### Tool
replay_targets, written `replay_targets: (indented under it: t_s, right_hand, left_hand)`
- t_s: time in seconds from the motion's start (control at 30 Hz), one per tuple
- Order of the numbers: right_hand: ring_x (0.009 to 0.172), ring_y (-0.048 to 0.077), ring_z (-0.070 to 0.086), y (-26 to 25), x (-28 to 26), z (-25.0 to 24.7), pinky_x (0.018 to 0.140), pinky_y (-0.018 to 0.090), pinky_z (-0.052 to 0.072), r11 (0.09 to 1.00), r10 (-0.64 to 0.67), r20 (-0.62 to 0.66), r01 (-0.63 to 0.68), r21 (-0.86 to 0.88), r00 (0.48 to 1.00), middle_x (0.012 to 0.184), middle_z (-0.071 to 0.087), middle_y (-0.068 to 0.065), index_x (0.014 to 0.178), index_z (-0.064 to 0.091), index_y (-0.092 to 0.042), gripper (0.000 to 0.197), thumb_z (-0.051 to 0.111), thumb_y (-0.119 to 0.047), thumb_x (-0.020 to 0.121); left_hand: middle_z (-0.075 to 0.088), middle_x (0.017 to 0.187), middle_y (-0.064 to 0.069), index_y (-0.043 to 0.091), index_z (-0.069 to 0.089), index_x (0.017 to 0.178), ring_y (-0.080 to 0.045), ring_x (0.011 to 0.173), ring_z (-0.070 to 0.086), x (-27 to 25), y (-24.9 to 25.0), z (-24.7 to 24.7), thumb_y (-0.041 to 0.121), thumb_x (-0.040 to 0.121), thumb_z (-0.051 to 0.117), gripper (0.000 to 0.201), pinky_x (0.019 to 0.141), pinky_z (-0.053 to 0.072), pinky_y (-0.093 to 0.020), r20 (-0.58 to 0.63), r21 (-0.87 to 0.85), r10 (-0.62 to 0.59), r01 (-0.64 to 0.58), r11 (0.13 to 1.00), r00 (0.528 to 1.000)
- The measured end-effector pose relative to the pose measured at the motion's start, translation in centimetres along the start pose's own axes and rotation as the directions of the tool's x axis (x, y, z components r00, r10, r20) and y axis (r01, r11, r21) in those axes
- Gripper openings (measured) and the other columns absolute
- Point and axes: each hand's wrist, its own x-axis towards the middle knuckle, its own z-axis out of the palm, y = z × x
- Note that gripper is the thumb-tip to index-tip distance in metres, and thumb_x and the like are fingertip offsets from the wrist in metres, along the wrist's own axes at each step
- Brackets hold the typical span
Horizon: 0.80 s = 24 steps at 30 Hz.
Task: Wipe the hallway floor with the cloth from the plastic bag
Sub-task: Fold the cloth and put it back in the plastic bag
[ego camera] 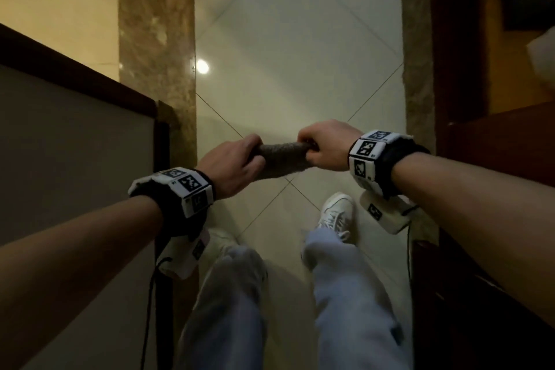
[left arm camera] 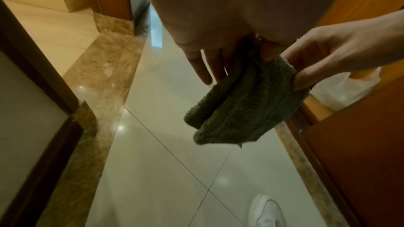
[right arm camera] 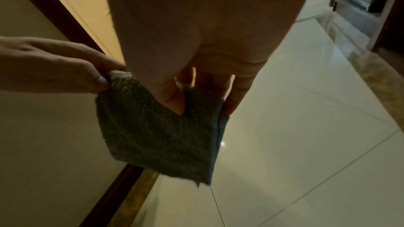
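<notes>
The person is standing in the hallway, holding the cloth (ego camera: 282, 161) up in the air between both hands, well above the tiled floor (ego camera: 300, 54), probably to spread or refold it into a pad before wiping. The left hand (ego camera: 231, 167) is pinching one upper corner; the right hand (ego camera: 326, 144) is clenching the other, so the cloth is hanging down folded in layers. Both grips are grasping cloth, neither released. A pale plastic bag (left arm camera: 347, 89) seems to be sitting by the wooden door (left arm camera: 360, 144), though it is blurred there.
</notes>
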Motion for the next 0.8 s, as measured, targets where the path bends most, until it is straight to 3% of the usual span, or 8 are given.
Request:
replay_targets:
  t_s: [0.07,0.2,0.37,0.53,0.7,0.8]
  right_hand:
    - [0.078,0.017,0.058,-2.4,-2.8,-3.1,0.066,0.030,0.046,1.000,0.009,-0.013,-0.009,0.003,1.000,0.082,0.060,-0.005,0.089,0.059,-0.030,0.004,0.058,-0.027,0.087]
    - [0.080,0.019,0.059,-7.7,-9.0,-9.9,0.068,0.029,0.045,0.999,0.024,-0.054,-0.023,0.030,0.998,0.083,0.061,-0.004,0.086,0.059,-0.030,0.002,0.059,-0.028,0.084]
    - [0.085,0.022,0.062,-14.9,-15.3,-16.2,0.075,0.036,0.054,0.999,0.026,-0.055,-0.028,-0.028,0.998,0.092,0.066,0.002,0.098,0.065,-0.019,0.015,0.058,-0.025,0.086]
    - [0.085,0.022,0.062,-20.7,-21.4,-20.6,0.070,0.032,0.049,0.995,0.072,-0.126,-0.079,-0.054,0.989,0.093,0.066,0.003,0.102,0.066,-0.018,0.017,0.061,-0.023,0.086]
    - [0.086,0.021,0.062,-24.2,-28.8,-23.2,0.074,0.033,0.051,0.991,0.121,-0.203,-0.128,-0.025,0.972,0.096,0.066,0.003,0.106,0.065,-0.019,0.019,0.063,-0.024,0.087]
    - [0.091,0.022,0.062,-25.2,-33.7,-23.9,0.082,0.038,0.054,0.990,0.140,-0.265,-0.139,0.023,0.954,0.103,0.066,0.004,0.108,0.065,-0.018,0.021,0.062,-0.022,0.087]
  left_hand:
    - [0.066,0.097,-0.007,0.016,0.052,0.110,-0.026,0.082,0.063,-3.1,2.2,-2.7,0.035,0.094,0.049,0.025,0.076,0.056,-0.046,0.005,-0.063,0.007,-0.007,0.998,1.000]
    - [0.066,0.104,-0.008,0.014,0.052,0.112,-0.026,0.091,0.065,-9.5,6.1,-8.7,0.024,0.094,0.057,0.021,0.080,0.057,-0.047,-0.091,-0.162,-0.027,0.011,0.987,0.995]
    - [0.067,0.097,-0.009,0.013,0.052,0.110,-0.027,0.086,0.065,-15.9,8.9,-15.5,0.020,0.094,0.055,0.018,0.078,0.057,-0.048,-0.188,-0.182,-0.037,0.002,0.983,0.981]
    - [0.066,0.093,-0.005,0.018,0.053,0.110,-0.024,0.083,0.063,-21.5,11.4,-21.2,0.025,0.093,0.056,0.019,0.076,0.055,-0.047,-0.179,-0.110,0.017,-0.038,0.993,0.984]
    - [0.064,0.092,0.001,0.020,0.054,0.110,-0.018,0.083,0.063,-26.8,14.9,-25.0,0.027,0.093,0.056,0.018,0.077,0.055,-0.043,-0.190,-0.075,0.093,-0.109,0.991,0.977]
    - [0.065,0.093,0.003,0.021,0.056,0.108,-0.016,0.087,0.063,-30.1,17.3,-25.8,0.031,0.094,0.055,0.017,0.078,0.055,-0.038,-0.231,-0.060,0.134,-0.152,0.987,0.964]
